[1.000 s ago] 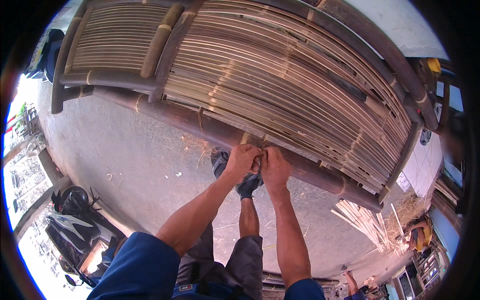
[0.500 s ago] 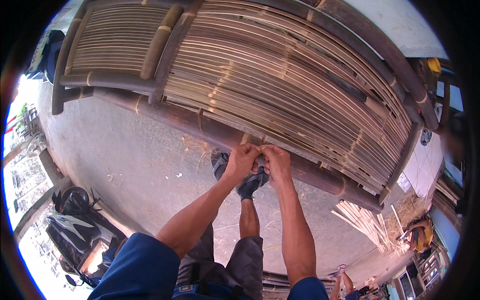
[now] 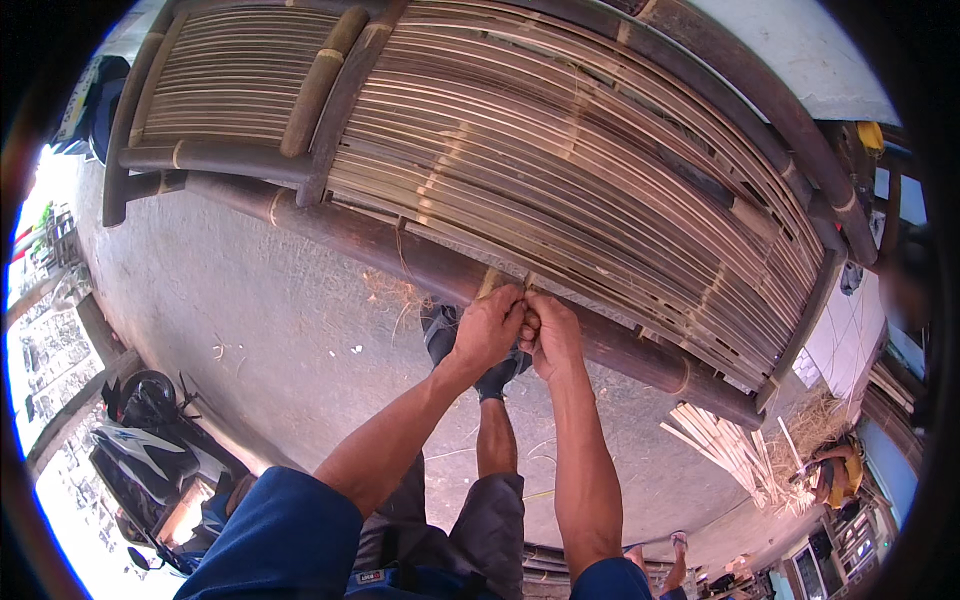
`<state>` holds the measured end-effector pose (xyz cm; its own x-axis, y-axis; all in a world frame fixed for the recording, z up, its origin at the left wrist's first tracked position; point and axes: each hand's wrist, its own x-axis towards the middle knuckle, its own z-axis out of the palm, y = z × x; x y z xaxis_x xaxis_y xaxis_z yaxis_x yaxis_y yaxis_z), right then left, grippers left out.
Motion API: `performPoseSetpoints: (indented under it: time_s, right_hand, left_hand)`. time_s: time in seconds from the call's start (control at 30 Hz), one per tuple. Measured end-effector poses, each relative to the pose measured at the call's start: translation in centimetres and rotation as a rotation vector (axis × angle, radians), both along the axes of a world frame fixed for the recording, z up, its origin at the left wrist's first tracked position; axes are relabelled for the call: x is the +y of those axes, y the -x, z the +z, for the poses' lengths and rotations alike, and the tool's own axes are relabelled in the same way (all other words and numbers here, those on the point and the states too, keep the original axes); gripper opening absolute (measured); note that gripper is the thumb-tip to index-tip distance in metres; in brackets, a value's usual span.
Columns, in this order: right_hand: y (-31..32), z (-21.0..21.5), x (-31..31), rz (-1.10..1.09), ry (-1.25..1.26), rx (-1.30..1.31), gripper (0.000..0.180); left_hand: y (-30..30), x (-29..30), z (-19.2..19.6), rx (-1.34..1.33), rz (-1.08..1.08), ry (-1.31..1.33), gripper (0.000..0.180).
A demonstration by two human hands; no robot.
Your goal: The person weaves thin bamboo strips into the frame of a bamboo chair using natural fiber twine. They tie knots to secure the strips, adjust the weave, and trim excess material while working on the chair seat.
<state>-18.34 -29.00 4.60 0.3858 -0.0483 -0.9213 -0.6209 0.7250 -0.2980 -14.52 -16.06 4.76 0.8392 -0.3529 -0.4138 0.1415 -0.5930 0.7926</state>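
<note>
A bamboo bench [image 3: 480, 180] with a seat of many thin slats spans the upper view. Both my hands meet at its thick dark front rail [image 3: 370, 240]. My left hand [image 3: 489, 325] is closed in a pinch, knuckles up, with its fingertips against those of my right hand [image 3: 551, 332]. The right fingers are curled and closed too. A short tan strand [image 3: 528, 280] shows at the rail just above the fingertips; whatever lies between the fingers is hidden. Left of my hands, another thin tie [image 3: 401, 243] wraps the rail.
Loose fibres [image 3: 393, 288] lie on the concrete floor under the rail. Pale split bamboo strips [image 3: 725, 450] are heaped at right, near a pile of shavings [image 3: 815, 420]. A motorcycle [image 3: 150, 450] stands at lower left. Another person's legs [image 3: 675, 565] show at lower right.
My left hand has rolled over so more of its back faces up, and its fingers press nearer to my right hand. The other person at lower right has shifted.
</note>
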Motion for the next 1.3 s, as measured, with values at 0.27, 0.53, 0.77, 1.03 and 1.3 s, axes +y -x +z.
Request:
performPoseSetpoints:
  time_s: [0.27, 0.53, 0.77, 1.03, 1.3]
  right_hand:
    - [0.8, 0.3, 0.5, 0.918, 1.231, -0.339, 0.019]
    - [0.1, 2.6, 0.2, 1.004, 1.167, -0.457, 0.015]
    - [2.2, 1.1, 2.5, 0.112, 0.429, -0.308, 0.028]
    - [2.3, 0.5, 3.9, -0.372, -0.078, -0.328, 0.040]
    - [6.7, 3.1, -0.3, 0.167, 0.198, -0.138, 0.025]
  left_hand:
    - [-0.5, 0.9, 0.5, -0.178, -0.115, -0.083, 0.013]
    - [-0.6, 1.2, 0.1, -0.306, -0.204, -0.083, 0.010]
    - [-0.5, 0.5, 0.4, -0.252, -0.041, -0.038, 0.012]
    - [-0.9, -0.5, 0.8, -0.322, -0.048, -0.117, 0.025]
    - [-5.6, -0.1, -2.5, -0.236, -0.417, -0.520, 0.035]
